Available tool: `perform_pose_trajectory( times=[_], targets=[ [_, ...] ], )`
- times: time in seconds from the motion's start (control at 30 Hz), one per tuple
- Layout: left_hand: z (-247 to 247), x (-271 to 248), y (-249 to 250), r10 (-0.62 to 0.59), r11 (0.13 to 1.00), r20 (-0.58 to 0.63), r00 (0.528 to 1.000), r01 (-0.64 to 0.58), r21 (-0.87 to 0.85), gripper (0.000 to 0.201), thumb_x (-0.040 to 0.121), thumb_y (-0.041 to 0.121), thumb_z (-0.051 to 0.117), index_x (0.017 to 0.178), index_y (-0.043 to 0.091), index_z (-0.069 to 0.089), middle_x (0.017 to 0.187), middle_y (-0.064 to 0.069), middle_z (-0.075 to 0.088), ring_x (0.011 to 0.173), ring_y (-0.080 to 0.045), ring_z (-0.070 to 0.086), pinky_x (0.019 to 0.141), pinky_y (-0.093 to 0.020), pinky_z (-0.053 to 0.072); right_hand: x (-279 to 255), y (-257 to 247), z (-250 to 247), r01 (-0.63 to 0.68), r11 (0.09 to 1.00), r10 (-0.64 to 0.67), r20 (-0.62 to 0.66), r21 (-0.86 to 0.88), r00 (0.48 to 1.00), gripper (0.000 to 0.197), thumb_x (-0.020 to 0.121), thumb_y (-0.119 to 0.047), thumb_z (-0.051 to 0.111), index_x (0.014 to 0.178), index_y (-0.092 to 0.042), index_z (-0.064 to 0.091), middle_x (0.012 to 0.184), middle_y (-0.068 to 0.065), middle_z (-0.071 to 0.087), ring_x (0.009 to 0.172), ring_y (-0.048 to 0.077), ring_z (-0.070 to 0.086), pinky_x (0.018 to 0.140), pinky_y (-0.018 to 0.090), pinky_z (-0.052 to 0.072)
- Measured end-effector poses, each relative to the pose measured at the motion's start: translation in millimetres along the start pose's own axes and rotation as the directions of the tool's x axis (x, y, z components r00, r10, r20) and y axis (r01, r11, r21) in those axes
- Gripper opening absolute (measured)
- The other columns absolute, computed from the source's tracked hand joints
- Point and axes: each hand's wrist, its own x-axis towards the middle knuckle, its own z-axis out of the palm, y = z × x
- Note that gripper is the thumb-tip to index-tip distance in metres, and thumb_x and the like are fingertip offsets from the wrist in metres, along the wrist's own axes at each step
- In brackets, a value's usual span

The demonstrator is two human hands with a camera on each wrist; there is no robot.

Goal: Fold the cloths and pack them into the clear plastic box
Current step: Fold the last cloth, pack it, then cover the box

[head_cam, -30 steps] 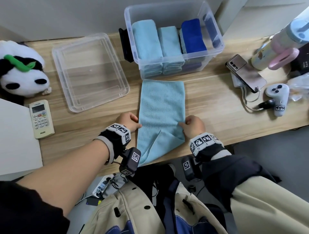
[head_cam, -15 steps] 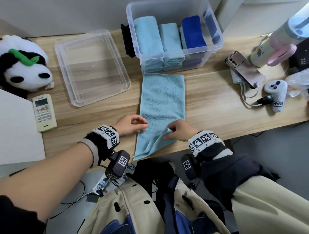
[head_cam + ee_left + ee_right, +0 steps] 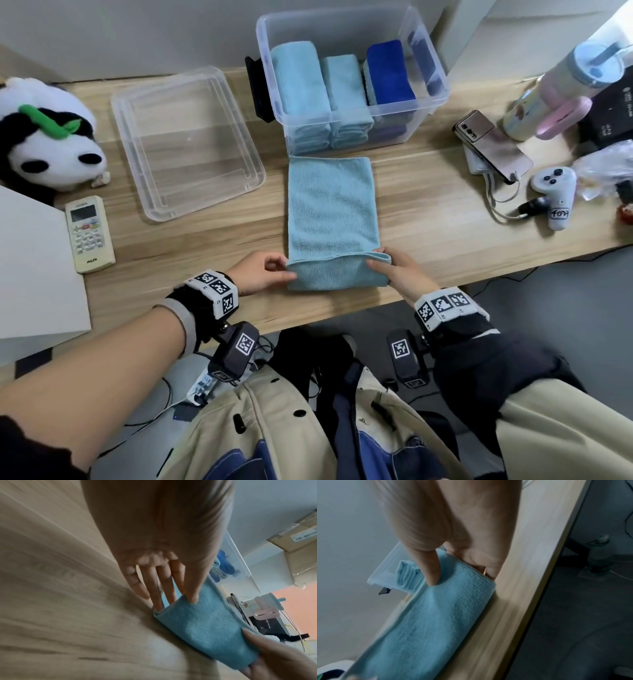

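A light blue cloth lies as a long strip on the wooden table, its near end turned up and over into a fold. My left hand pinches the fold's left corner, thumb on top and fingers under the flap. At the right corner my right hand pinches the same fold, thumb pressing on top. The clear plastic box stands just beyond the strip's far end, holding two light blue folded cloths and a dark blue one.
The box's clear lid lies to the left. A plush panda and a white remote sit further left. On the right are a phone, a white controller with cables and a pastel bottle. The table edge runs just below the hands.
The cloth's near end hung over the table edge before. Both hands lifted it and turned it away from me onto the strip, forming a fold.
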Motion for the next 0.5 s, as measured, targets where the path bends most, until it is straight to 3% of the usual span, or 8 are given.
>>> perform_pose_trajectory(
  times=[0.07,0.1,0.13,0.2,0.27,0.37,0.4,0.5],
  targets=[
    [2,4,0,0.000,1.000,-0.077,0.997,-0.001,-0.005,0.004,0.088,0.011,0.060,0.090,0.010,0.058,0.085,0.001,0.062,0.068,0.005,0.059,0.065,-0.004,0.044,0,1,2,0.035,0.996,-0.041,-0.065,-0.082,0.997,0.005,0.092,-0.015,0.055,0.095,-0.018,0.057,0.088,0.000,0.059,0.084,0.015,0.055,0.072,0.020,0.044],
    [3,6,2,-0.019,1.000,-0.108,0.994,0.018,-0.017,0.003,0.090,0.013,0.058,0.088,0.013,0.055,0.084,0.000,0.061,0.069,-0.001,0.058,0.060,-0.006,0.046,1,1,3,0.063,0.990,-0.075,-0.092,-0.128,0.993,0.010,0.095,-0.013,0.050,0.102,-0.014,0.056,0.084,-0.001,0.057,0.077,0.012,0.054,0.063,0.015,0.042],
    [5,9,3,-0.043,0.999,-0.124,0.991,0.042,-0.014,0.001,0.091,0.013,0.055,0.092,0.013,0.054,0.086,-0.003,0.061,0.074,-0.007,0.058,0.057,-0.010,0.048,2,2,5,0.087,0.981,-0.109,-0.120,-0.172,0.987,0.014,0.096,-0.012,0.047,0.107,-0.010,0.056,0.078,-0.001,0.055,0.068,0.007,0.053,0.055,0.012,0.039],
    [7,14,5,-0.070,0.997,-0.162,0.984,0.076,0.031,0.017,0.093,0.015,0.052,0.108,0.006,0.052,0.100,-0.009,0.060,0.083,-0.016,0.056,0.050,-0.012,0.049,7,4,8,0.118,0.961,-0.166,-0.179,-0.250,0.970,0.018,0.096,-0.011,0.046,0.110,-0.005,0.055,0.066,-0.003,0.049,0.048,0.000,0.048,0.045,0.011,0.033],
    [9,20,6,-0.077,0.993,-0.199,0.977,0.093,0.072,0.027,0.094,0.016,0.050,0.117,0.002,0.048,0.109,-0.012,0.057,0.074,-0.016,0.055,0.044,-0.013,0.048,11,5,11,0.121,0.937,-0.205,-0.235,-0.328,0.950,0.017,0.096,-0.013,0.047,0.108,-0.006,0.056,0.059,-0.006,0.043,0.043,0.003,0.044,0.042,0.012,0.031],
    [11,25,11,-0.091,0.984,-0.250,0.964,0.126,0.126,0.031,0.096,0.019,0.047,0.122,0.003,0.045,0.110,-0.006,0.050,0.063,-0.015,0.052,0.049,-0.022,0.049,12,2,16,0.106,0.880,-0.263,-0.289,-0.462,0.921,0.017,0.096,-0.017,0.047,0.108,-0.010,0.056,0.059,-0.006,0.043,0.050,0.010,0.039,0.050,0.022,0.030],
    [12,27,11,-0.091,0.981,-0.262,0.961,0.132,0.145,0.031,0.096,0.019,0.046,0.123,0.003,0.045,0.111,-0.006,0.050,0.066,-0.019,0.054,0.054,-0.027,0.049,12,0,18,0.084,0.860,-0.261,-0.293,-0.503,0.920,0.019,0.096,-0.019,0.045,0.111,-0.010,0.055,0.063,-0.004,0.048,0.055,0.016,0.044,0.055,0.027,0.032],
    [13,30,14,-0.100,0.968,-0.315,0.944,0.166,0.188,0.027,0.095,0.021,0.048,0.116,0.005,0.050,0.112,-0.010,0.059,0.087,-0.033,0.062,0.076,-0.041,0.054,17,-5,21,-0.012,0.831,-0.196,-0.312,-0.557,0.930,0.025,0.098,-0.024,0.042,0.118,-0.012,0.051,0.090,0.011,0.063,0.084,0.031,0.059,0.066,0.028,0.035]
  ],
)
